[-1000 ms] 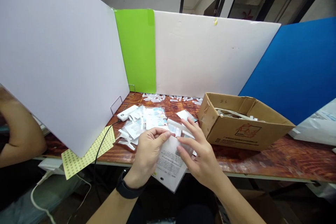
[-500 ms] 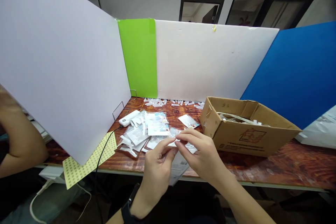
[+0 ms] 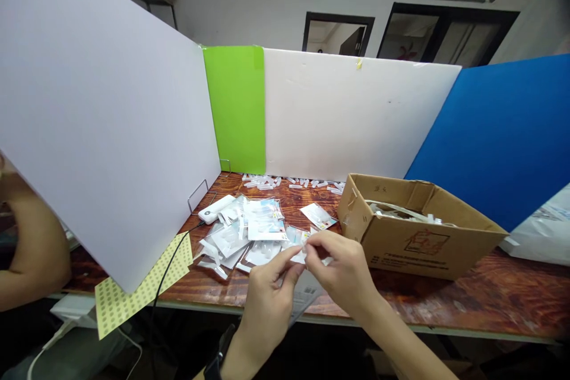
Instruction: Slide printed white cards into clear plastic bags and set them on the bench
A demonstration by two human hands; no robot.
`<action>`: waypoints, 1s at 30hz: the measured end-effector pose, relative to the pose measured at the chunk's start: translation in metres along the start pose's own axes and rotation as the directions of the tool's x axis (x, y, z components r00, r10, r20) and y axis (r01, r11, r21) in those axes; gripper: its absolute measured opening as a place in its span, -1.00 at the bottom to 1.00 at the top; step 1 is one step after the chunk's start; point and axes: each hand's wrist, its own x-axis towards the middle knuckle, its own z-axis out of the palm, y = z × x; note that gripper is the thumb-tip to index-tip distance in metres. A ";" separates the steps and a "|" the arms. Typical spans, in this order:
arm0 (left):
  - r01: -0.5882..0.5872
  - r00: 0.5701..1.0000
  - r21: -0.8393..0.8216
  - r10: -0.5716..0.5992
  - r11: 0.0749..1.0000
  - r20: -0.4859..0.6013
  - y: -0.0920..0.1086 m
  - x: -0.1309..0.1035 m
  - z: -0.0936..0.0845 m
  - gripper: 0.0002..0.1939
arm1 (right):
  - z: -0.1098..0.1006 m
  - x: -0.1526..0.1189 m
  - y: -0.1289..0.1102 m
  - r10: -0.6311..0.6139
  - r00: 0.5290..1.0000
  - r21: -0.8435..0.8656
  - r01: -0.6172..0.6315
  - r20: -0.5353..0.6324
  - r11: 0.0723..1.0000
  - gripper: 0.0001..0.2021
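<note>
My left hand (image 3: pixel 270 297) and my right hand (image 3: pixel 341 267) meet in front of the table edge, both with thumb and forefinger pinched. Between them hangs a clear plastic bag (image 3: pixel 306 292) with a printed card in it, gripped near its top edge by both hands. Its upper part is hidden behind my fingers. Just beyond lies a heap of clear bags with white and blue cards (image 3: pixel 266 218). One card in a bag (image 3: pixel 318 215) lies apart, left of the cardboard box (image 3: pixel 414 246).
White plastic pieces (image 3: pixel 262 181) lie along the back panel (image 3: pixel 342 119). A white device (image 3: pixel 217 209) with a black cable rests by the left panel (image 3: pixel 116 107). A yellow sticker sheet (image 3: pixel 142 288) overhangs the table edge. Another person's arm (image 3: pixel 35 243) is at far left.
The view has tilted up a little. My right fingers have curled closer and shifted slightly right along the bag's top; the left hand still pinches it.
</note>
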 end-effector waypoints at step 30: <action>0.300 0.880 -0.689 -0.471 0.660 -0.068 0.002 -0.010 -0.004 -0.76 | -0.008 -0.040 0.011 0.370 0.750 0.521 -0.652 0.548 0.552 -0.69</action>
